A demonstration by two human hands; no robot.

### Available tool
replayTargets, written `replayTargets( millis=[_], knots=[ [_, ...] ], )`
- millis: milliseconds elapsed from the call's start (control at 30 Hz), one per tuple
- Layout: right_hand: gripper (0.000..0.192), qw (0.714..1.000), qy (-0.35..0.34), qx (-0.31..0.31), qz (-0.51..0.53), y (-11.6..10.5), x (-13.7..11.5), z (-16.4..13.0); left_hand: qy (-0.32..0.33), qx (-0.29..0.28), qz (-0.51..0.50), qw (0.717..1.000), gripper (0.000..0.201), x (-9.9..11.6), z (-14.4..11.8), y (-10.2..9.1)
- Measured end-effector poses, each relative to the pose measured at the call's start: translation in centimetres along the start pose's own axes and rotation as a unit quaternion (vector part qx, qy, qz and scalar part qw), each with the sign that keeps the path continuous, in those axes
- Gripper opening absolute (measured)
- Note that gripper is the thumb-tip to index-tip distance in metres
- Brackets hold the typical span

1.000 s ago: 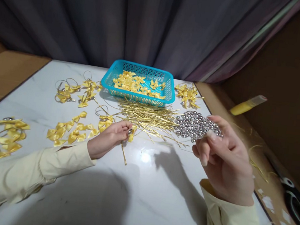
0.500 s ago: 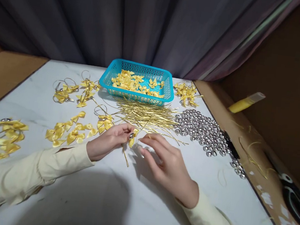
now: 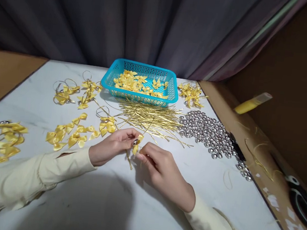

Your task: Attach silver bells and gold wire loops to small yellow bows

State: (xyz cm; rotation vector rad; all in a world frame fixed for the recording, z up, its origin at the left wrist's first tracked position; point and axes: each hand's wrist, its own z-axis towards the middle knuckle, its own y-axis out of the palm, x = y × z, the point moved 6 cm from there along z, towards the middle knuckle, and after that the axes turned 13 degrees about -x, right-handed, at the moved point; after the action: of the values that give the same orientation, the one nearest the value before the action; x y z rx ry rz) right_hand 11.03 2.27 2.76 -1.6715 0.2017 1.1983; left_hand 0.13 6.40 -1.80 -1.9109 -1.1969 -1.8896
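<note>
Mid-assembly near the worktop's (image 3: 143,202) front edge: left hand (image 3: 111,148) pinches a yellow bow (image 3: 137,142) with bell and gold cord; right hand (image 3: 161,169) clamps the cord's end, probably needing careful threading next.

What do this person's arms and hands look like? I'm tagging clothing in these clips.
Both arms are covered by long, loose, pale cream-yellow sleeves that end at the wrists, with soft folds in the fabric. The left hand and right hand are bare: no gloves, and no rings, watch or bracelet can be seen. The fingers are uncovered. No markings show on the sleeves.
</note>
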Motion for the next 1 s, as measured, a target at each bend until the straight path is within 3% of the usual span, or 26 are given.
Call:
replayTargets(
  millis=[367, 733, 900, 1000],
  knots=[
    [0.019, 0.997, 0.065, 0.007, -0.037, -0.2, 0.7, -0.1, 0.0, -0.006, 0.008, 1.0, 0.033, -0.1, 0.1, -0.1],
    [0.017, 0.998, 0.052, 0.013, -0.04, 0.2, 0.5, -0.2, 0.011, -0.01, 0.034, 0.999, 0.028, 0.0, 0.1, 0.1],
    [0.018, 0.996, 0.055, 0.051, -0.043, -0.4, 0.5, -0.2, 0.022, 0.023, 0.134, 0.99, 0.02, 0.5, 0.1, 0.1],
    [0.018, 0.995, 0.052, 0.076, -0.041, -1.1, 0.4, -0.4, 0.028, 0.039, 0.23, 0.972, 0.03, 0.9, -0.2, 0.3]
  ],
)
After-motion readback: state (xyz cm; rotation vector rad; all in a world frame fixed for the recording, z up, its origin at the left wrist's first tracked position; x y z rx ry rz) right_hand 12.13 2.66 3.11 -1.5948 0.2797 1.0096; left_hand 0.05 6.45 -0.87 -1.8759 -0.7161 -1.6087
